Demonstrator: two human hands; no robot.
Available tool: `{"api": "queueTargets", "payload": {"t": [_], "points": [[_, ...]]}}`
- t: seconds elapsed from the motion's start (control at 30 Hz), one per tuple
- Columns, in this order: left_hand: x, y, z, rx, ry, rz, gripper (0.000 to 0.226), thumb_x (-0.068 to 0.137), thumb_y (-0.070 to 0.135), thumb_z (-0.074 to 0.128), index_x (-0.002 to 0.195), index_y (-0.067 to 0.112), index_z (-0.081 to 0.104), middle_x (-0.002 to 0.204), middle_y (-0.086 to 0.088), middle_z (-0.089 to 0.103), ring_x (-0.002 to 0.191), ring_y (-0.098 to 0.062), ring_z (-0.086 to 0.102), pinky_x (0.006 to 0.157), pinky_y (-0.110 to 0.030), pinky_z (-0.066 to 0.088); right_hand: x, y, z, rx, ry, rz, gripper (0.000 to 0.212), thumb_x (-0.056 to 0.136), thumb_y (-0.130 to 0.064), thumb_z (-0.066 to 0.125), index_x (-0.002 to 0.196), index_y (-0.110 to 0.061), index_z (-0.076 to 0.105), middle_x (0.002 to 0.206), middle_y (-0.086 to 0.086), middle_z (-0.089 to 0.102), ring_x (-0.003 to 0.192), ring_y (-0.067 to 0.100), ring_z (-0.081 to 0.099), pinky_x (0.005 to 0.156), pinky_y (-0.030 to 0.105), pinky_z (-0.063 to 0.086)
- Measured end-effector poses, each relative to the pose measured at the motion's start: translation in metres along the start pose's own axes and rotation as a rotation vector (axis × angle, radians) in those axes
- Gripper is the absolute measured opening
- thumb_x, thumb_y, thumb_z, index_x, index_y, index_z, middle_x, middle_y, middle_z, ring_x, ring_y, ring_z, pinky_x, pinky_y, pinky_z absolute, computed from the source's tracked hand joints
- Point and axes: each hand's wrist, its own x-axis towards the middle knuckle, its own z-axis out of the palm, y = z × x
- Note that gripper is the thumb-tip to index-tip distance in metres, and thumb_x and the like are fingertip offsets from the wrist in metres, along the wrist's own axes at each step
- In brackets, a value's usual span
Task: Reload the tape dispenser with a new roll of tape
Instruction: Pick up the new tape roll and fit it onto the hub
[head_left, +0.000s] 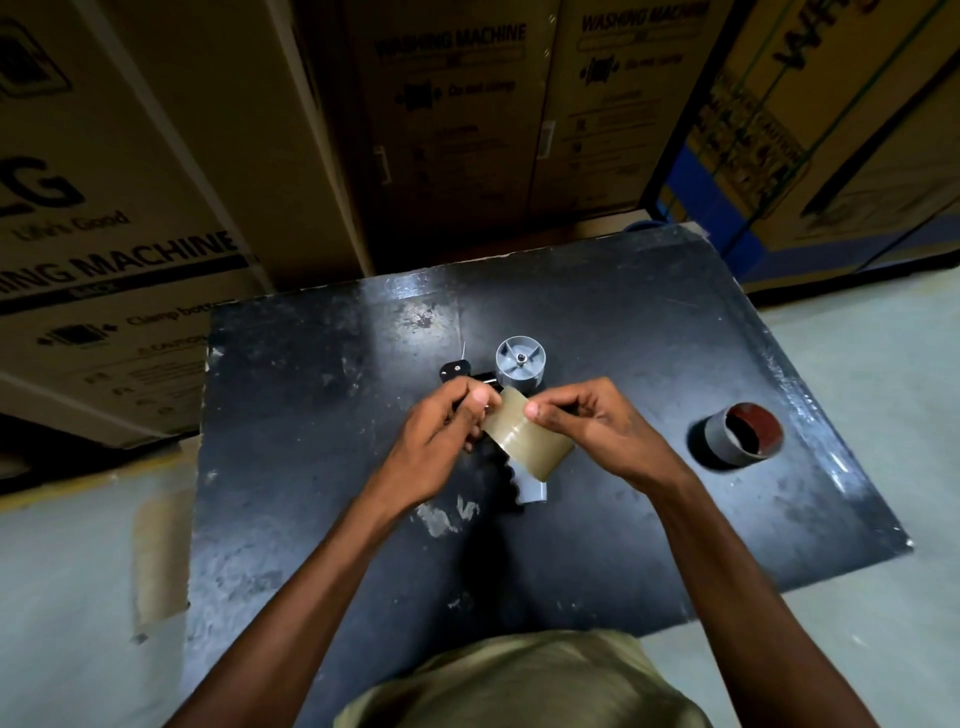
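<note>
Item: new tape roll (527, 439), translucent tan, held above the black worktop (322, 467) between both hands. Left hand (436, 441): fingers closed on the roll's left rim. Right hand (597, 431): fingers pinched on the roll's upper edge. Tape dispenser (519, 364): lying on the worktop directly beneath the roll, grey hub bare and facing up, handle partly hidden. Empty core (737, 436): grey, red-lined, standing well apart to the right. Background: stacked cardboard boxes (156, 182).
</note>
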Motion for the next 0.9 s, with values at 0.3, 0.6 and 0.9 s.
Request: {"api": "queueTargets", "payload": {"t": [0.3, 0.6, 0.9], "points": [[0.004, -0.002, 0.003, 0.189, 0.226, 0.098, 0.005, 0.086, 0.023, 0.078, 0.087, 0.018, 0.077, 0.084, 0.007, 0.073, 0.078, -0.013, 0.069, 0.069, -0.042, 0.056, 0.004, -0.002, -0.001, -0.044, -0.048, -0.004, 0.025, 0.098, -0.02, 0.066, 0.101, 0.002, 0.078, 0.103, 0.034, 0.07, 0.091, 0.043, 0.068, 0.082, 0.038, 0.045], [0.005, -0.002, 0.008, 0.298, 0.132, 0.001, 0.014, 0.099, 0.022, 0.058, 0.087, 0.016, 0.06, 0.066, 0.002, 0.055, 0.059, -0.005, 0.045, 0.056, -0.022, 0.037, 0.002, -0.006, 0.008, -0.088, -0.046, -0.032, 0.038, 0.102, -0.028, 0.057, 0.072, -0.006, 0.06, 0.068, 0.001, 0.045, 0.067, 0.015, 0.04, 0.063, 0.034, 0.03], [0.005, 0.004, 0.006, -0.242, 0.031, -0.203, 0.025, 0.103, 0.004, 0.047, 0.08, 0.007, 0.056, 0.069, -0.003, 0.048, 0.061, -0.006, 0.047, 0.057, -0.019, 0.045, 0.002, -0.007, -0.002, -0.123, -0.114, -0.067, 0.057, 0.099, -0.045, 0.055, 0.078, 0.009, 0.058, 0.077, 0.029, 0.05, 0.072, 0.022, 0.045, 0.065, 0.05, 0.038]]}}
